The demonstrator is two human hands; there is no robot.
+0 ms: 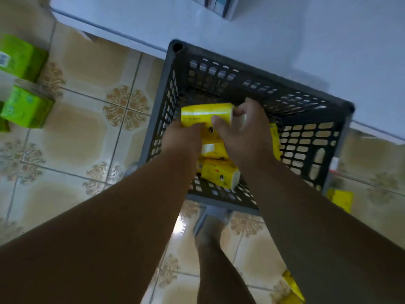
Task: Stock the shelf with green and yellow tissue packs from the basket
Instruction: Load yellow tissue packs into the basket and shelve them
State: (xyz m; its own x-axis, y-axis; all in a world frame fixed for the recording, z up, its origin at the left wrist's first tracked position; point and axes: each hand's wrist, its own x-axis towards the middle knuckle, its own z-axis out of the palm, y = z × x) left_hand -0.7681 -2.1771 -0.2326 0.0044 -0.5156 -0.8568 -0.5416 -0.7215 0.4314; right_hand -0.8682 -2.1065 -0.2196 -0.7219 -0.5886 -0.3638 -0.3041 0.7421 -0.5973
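A person stands over a dark plastic basket [258,88] on a patterned tile floor [87,132], one bare foot [210,229] just short of its near rim, both forearms reaching down into it. Nearest that rim, inside the basket, lies a yellow tissue pack [219,174] with a small cartoon face, its long axis running roughly left to right and one end tipped toward the near wall. Above it the left hand [182,137] and the right hand [238,137] close from either side on a stack of yellow packs; the top pack [203,116] is pinched between the left hand's curled fingers and the right hand's thumb and fingers. That pack lies level, long axis across the basket, its left end pointing at the basket's left wall. More yellow shows beneath the right hand, count unclear.

The step in hand looks like gathering yellow packs for a lift; the next move would call for a firm two-sided squeeze, a straight rise clear of the rim, then a turn to the shelf, which cannot be placed with certainty here. Beyond the basket's far wall runs a pale ledge [285,40]. Well left of the basket sit green tissue packs [24,106] on the floor; loose yellow packs [339,199] lie off its right corner.
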